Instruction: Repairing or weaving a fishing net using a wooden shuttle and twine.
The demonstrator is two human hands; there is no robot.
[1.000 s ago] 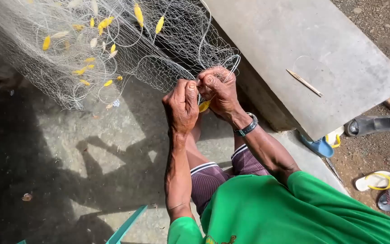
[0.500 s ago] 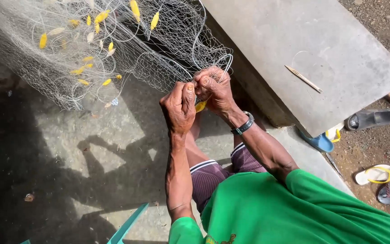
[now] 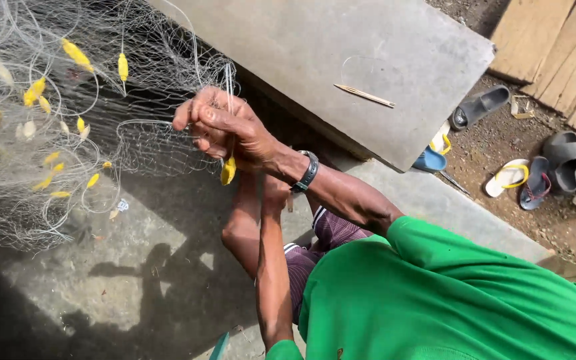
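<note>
A fine, pale fishing net [image 3: 68, 133] studded with small yellow floats [image 3: 75, 55] hung bunched at the upper left, over a sunlit concrete floor [image 3: 135, 267]. Compared with half a second earlier, the two hands had shifted left and higher in the view, and the right hand [image 3: 225, 130] now lay across the front with its fingers curled into a narrow grip on strands of the mesh. One yellow float [image 3: 228, 171] dangled just beneath that hand, touching its underside. The shift suggested that a fresh stretch of net had been drawn taut between the hands for working. The left hand [image 3: 271, 190] was almost wholly hidden behind the right wrist and its dark wristwatch [image 3: 307, 172]; only the left forearm rose up to it, so whether it gripped the net or was open could not be told. A thin needle-like stick [image 3: 366, 96] lay on the grey slab tabletop [image 3: 401, 47], well apart from the hands. Sandals and flip-flops [image 3: 528, 177] lay scattered on the dirt at right. The green shirt [image 3: 448, 293] filled the lower right, and the net ran off the left edge, its full extent cut off.
</note>
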